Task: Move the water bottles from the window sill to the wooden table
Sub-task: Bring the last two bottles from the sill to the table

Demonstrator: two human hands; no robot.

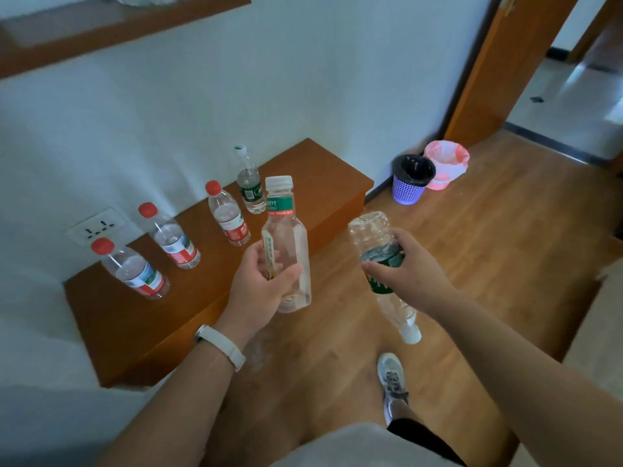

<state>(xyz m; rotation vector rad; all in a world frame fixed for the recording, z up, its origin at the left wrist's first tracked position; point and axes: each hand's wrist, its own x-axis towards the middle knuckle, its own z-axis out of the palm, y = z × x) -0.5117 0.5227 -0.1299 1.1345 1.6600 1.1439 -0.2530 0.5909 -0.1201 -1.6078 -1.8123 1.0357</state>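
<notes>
My left hand [261,284] grips a clear square bottle with a white cap and green neck label [288,237], held upright just off the front edge of the low wooden table [128,325]. My right hand [404,267] holds a green-labelled bottle [382,257] upside down, its white cap pointing at the floor. Several bottles stand on the table along the wall: three red-capped ones [135,269] [172,235] [229,214] and a green-labelled one [250,182].
A white wall with a socket [97,227] backs the table. A purple bin with a black liner [411,178] and a pink bin [445,163] stand on the wooden floor by an open doorway [556,89]. My shoe [391,375] is below.
</notes>
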